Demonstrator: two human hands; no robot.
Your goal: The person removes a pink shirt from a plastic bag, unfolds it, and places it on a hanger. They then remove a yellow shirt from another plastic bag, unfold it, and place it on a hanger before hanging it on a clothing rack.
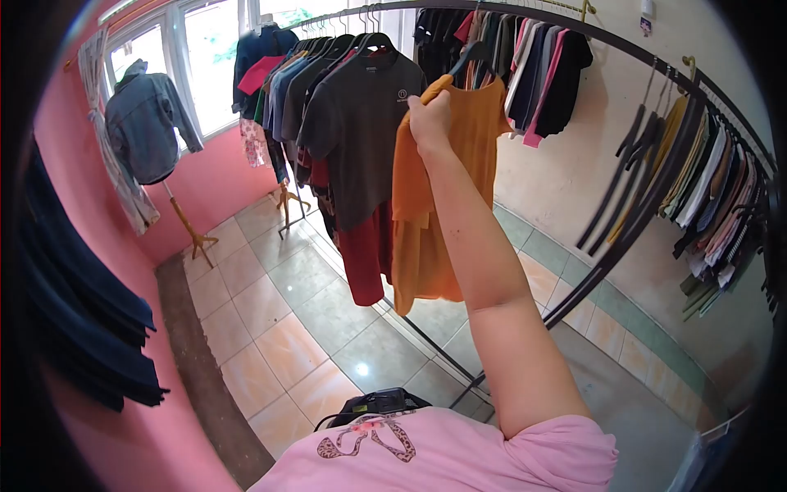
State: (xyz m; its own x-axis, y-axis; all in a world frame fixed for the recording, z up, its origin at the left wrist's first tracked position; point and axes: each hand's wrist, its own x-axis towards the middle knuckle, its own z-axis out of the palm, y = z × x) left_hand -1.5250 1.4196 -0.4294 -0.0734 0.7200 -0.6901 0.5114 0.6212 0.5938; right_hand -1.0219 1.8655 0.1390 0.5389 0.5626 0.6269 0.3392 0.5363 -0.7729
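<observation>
My right hand [430, 120] is closed on the shoulder of an orange top [471, 156], with my arm stretched out in front of me. The top is on a dark hanger [474, 56] and hangs full length below the rack's rail. Just left of it, a dark grey T-shirt [357, 131] with a small chest print faces me. Dark red fabric [361, 258] shows beneath that T-shirt. My left hand is out of view.
A black rack rail [566, 18] curves overhead to the right, carrying several bare hangers [639, 139]. More garments [713, 172] hang along the right wall. A denim jacket [152, 123] stands on a dress form by the window. Dark trousers [82, 303] hang at left.
</observation>
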